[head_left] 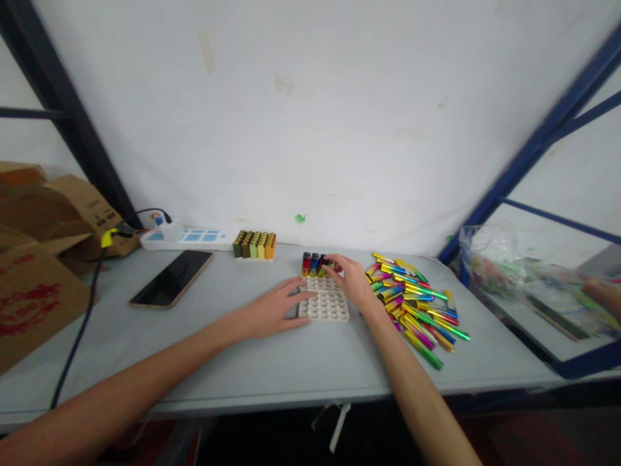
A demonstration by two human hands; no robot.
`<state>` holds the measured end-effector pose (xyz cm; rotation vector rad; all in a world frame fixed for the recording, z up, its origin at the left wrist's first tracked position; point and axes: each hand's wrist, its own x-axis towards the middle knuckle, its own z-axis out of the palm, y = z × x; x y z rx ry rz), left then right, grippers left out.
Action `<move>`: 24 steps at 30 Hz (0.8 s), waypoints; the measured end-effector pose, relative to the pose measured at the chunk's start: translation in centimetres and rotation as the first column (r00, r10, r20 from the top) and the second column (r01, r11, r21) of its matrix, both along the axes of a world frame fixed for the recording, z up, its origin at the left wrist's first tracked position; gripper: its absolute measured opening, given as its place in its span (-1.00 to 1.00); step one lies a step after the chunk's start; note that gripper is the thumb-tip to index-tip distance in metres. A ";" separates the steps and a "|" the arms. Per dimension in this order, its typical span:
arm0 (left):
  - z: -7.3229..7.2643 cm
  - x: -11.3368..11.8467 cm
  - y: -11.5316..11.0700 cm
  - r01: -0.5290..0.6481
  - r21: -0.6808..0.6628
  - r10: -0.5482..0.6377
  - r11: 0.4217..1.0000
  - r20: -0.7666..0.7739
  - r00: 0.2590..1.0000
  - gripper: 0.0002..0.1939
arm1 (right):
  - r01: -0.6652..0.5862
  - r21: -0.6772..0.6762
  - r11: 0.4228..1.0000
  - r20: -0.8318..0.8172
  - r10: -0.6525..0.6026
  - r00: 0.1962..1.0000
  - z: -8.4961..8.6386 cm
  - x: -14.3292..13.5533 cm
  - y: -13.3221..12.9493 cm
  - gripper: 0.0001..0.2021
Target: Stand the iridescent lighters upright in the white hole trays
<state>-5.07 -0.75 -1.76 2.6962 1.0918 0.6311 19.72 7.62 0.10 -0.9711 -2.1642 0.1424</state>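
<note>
A white tray [324, 312] with rows of round holes lies on the table in front of me. Along its far edge stand several upright dark-topped lighters [310, 264] with shiny red, blue and gold bodies. My left hand [276, 309] rests at the tray's left side, fingers spread and touching it, holding nothing. With fingertips closed, my right hand [353, 279] pinches a lighter [323, 264] at the right end of that row; the fingers partly cover it. Just right of this hand is a loose pile of shiny multicoloured tubes [417, 304].
A block of upright green, brown, yellow and orange pieces [255, 246] stands near the wall. Left are a phone [172, 279], a power strip [204, 239], a black cable [80, 336] and cardboard boxes [39, 291]. Beyond a blue frame [514, 175], another person's hand [601, 294] shows.
</note>
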 end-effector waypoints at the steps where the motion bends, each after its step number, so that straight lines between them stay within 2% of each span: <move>1: 0.0 0.0 0.0 -0.002 0.001 0.002 1.000 -0.002 1.000 -0.47 | -0.009 0.004 1.000 0.001 0.009 1.000 0.1 0.0 -0.1 -0.76; 6: 0.0 0.0 0.0 -0.006 0.006 0.006 1.000 -0.004 1.000 -0.47 | 0.007 0.071 0.997 -0.020 -0.005 1.000 0.7 0.3 -0.5 -0.72; 11: 0.1 -0.1 -0.1 0.001 0.007 -0.001 1.000 -0.009 1.000 -0.47 | 0.212 0.068 0.975 -0.023 -0.211 0.977 0.5 2.9 1.1 -0.68; 13: 0.1 -0.1 -0.1 0.010 0.012 -0.010 1.000 0.003 1.000 -0.47 | 0.353 0.059 0.934 0.037 -0.355 0.934 -0.1 4.5 2.0 -0.67; 15: 0.1 -0.1 0.0 0.013 0.017 -0.013 1.000 0.008 1.000 -0.47 | 0.505 0.042 0.862 0.126 -0.506 0.853 -0.9 6.0 2.6 -0.65; 17: 0.2 -0.1 0.0 0.010 0.020 -0.010 1.000 0.003 1.000 -0.47 | 0.617 0.011 0.787 0.220 -0.604 0.766 -1.7 7.2 2.9 -0.56; 20: 0.3 -0.1 -0.1 0.008 0.020 -0.008 1.000 -0.010 1.000 -0.46 | 0.691 -0.051 0.721 0.340 -0.638 0.691 -2.2 8.3 3.2 -0.47; 24: 0.2 -0.1 -0.1 0.012 0.019 -0.012 1.000 -0.009 1.000 -0.46 | 0.702 -0.150 0.696 0.422 -0.597 0.682 -1.9 8.7 3.9 -0.46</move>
